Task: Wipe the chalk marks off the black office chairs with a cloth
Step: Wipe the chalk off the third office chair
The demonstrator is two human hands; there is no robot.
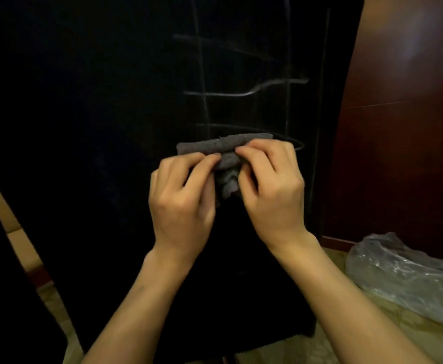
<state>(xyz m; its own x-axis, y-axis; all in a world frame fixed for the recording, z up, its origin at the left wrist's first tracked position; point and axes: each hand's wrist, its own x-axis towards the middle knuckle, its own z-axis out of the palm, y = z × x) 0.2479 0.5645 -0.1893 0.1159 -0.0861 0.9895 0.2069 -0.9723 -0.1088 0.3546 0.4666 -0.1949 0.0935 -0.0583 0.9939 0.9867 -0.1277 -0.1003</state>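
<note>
Both hands are up against the tall black fabric back of the office chair, working a small grey textured cloth between them. The left hand pinches the cloth's folded upper edge between thumb and curled forefinger; the right hand does the same just beside it, its fingers curled and bunched close, fingertips almost meeting the left's. The cloth's top runs as a flat roll across the chair back, and the rest hangs crumpled down between the two palms. It looks to me like the cloth is being refolded or readied, not yet swept.

The pale chalk marks sit above the hands: several long upright lines crossed by a few rough horizontal strokes, the lowest one curving just behind the cloth's upper edge. Nearly all of them look untouched, so I judge the wiping has barely started here.

The risk I see is smearing: a bunched, dry cloth dragged over dark fabric could spread the chalk into a grey haze instead of lifting it. A loose pinch could also let the cloth slip and drop. To the right stand a reddish-brown wooden panel and a crumpled clear plastic bag low beside the chair
</note>
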